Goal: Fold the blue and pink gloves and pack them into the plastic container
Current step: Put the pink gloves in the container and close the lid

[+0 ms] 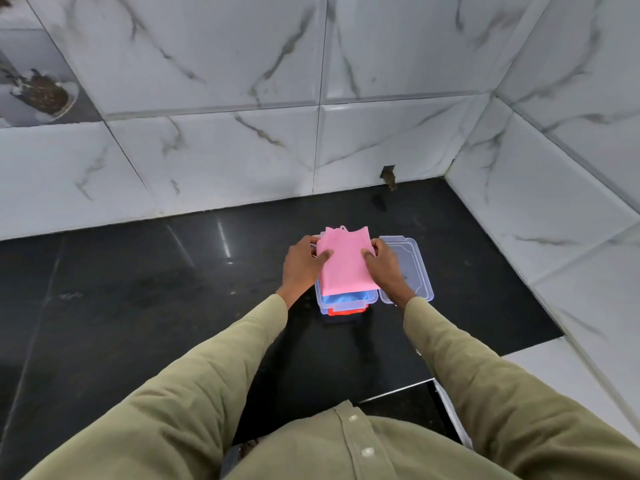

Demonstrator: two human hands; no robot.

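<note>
Between left hand [302, 263] and right hand [387, 268]: folded pink cloth glove [344, 263], on top of folded blue glove [341, 298], inside clear plastic container [322, 303]. Just right of right hand: clear flat plastic lid [414, 263], beside container, on black stone counter [138, 289].

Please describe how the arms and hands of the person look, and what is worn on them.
Both arms wear long, loose sleeves of olive-khaki cloth, left sleeve and right sleeve, ending at the wrists. They belong to a button-front shirt with small white buttons. The left hand and right hand are bare: no gloves, rings or watch visible.
</note>
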